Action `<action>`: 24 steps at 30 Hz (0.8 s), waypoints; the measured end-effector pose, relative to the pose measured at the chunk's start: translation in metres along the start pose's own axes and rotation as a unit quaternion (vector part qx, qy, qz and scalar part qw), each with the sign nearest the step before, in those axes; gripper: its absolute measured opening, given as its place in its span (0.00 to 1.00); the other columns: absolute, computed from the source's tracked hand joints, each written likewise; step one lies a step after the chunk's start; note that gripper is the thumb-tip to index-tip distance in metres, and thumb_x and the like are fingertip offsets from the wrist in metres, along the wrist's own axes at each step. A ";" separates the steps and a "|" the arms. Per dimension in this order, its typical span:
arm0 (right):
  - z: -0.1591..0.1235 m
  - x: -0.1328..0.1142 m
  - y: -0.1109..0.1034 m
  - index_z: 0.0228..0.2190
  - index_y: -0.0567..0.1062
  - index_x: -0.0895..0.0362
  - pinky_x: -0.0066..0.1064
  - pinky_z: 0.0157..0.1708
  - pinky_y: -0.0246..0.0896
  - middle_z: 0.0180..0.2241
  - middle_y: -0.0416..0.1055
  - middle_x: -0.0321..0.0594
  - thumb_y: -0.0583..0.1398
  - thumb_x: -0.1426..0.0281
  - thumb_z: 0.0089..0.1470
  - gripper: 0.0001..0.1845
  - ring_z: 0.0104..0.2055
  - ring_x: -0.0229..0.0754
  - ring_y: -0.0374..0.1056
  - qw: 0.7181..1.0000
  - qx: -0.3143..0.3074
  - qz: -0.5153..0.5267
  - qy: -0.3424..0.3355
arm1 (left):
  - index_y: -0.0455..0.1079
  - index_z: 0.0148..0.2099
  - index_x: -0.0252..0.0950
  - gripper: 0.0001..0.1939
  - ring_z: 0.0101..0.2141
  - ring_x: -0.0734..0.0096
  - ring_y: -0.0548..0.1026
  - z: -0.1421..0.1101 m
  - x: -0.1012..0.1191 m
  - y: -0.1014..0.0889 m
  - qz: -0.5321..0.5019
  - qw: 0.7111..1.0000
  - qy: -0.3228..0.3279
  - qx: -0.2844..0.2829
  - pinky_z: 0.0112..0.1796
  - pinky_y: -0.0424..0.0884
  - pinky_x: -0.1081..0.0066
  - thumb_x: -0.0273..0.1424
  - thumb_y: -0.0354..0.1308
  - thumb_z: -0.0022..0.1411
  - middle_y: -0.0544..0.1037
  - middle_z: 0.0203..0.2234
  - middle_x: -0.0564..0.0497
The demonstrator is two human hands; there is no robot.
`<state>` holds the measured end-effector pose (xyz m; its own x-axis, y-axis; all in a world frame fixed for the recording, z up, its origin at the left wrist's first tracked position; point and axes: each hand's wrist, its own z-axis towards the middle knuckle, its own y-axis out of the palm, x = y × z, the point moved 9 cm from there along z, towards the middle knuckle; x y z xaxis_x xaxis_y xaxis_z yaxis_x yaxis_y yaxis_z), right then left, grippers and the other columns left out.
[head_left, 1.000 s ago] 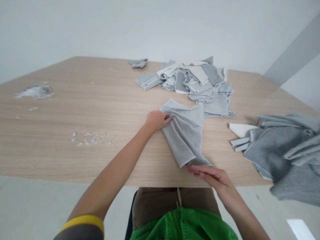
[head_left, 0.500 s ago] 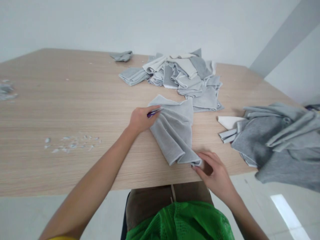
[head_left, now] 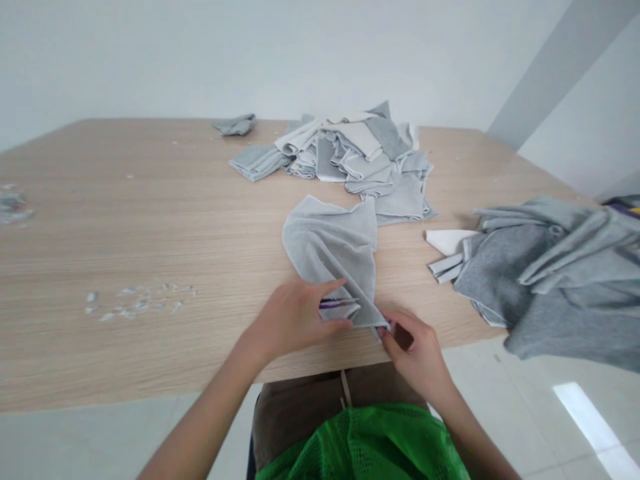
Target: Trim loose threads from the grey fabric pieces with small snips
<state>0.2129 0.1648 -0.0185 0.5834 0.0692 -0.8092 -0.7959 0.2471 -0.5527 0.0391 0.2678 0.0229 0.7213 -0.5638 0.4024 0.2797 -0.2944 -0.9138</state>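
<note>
A grey cloth (head_left: 340,240) lies rumpled on the table in front of me, narrowing to a corner near the front edge. My right hand (head_left: 417,350) pinches that corner between thumb and fingers. My left hand (head_left: 295,320) is over the cloth's lower left side, close to the right hand. In its grasp is a small purple tool (head_left: 330,303), which looks like thread snips; the palm and fingers partly hide it. Its thumb and index finger are apart, on either side of the tool and the cloth's folds.
Behind the cloth is a pile of grey and white cloths (head_left: 350,150); a small crumpled cloth (head_left: 236,125) lies left of it. A heap of larger grey cloths (head_left: 565,267) hangs over the right table edge. Pale scraps (head_left: 143,300) are scattered at left, more scraps (head_left: 13,205) farther left.
My left hand has moved from the cloth's upper left side down and right, towards the pinched corner, with the purple tool. The right hand keeps its pinch. The view has shifted slightly.
</note>
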 end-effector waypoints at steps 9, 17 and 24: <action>0.003 -0.011 -0.035 0.40 0.80 0.53 0.33 0.37 0.70 0.36 0.78 0.40 0.59 0.77 0.54 0.15 0.35 0.41 0.72 0.995 0.068 0.039 -0.060 | 0.69 0.62 0.45 0.23 0.36 0.48 0.82 -0.039 -0.010 0.041 0.135 0.981 -0.142 0.000 0.33 0.68 0.60 0.38 0.48 0.67 0.84 0.36 0.43; 0.009 -0.015 -0.078 0.46 0.78 0.53 0.37 0.49 0.72 0.43 0.78 0.43 0.56 0.79 0.59 0.18 0.46 0.43 0.75 0.954 0.120 -0.162 -0.220 | 0.76 0.50 0.49 0.19 0.33 0.46 0.81 -0.056 -0.036 -0.021 0.221 0.954 -0.172 0.112 0.30 0.67 0.59 0.40 0.46 0.65 0.84 0.37 0.45; 0.005 -0.015 -0.092 0.41 0.80 0.55 0.34 0.44 0.73 0.39 0.80 0.43 0.62 0.77 0.57 0.11 0.41 0.43 0.77 0.957 0.154 -0.103 -0.223 | 0.77 0.51 0.45 0.21 0.36 0.44 0.82 -0.068 -0.044 -0.019 0.247 0.952 -0.178 0.036 0.34 0.71 0.57 0.39 0.45 0.66 0.84 0.37 0.42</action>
<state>0.2786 0.1461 0.0452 0.7887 0.3766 -0.4860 -0.6109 0.5689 -0.5506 -0.0413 0.2459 0.0258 0.9416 -0.3182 -0.1100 -0.1164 -0.0013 -0.9932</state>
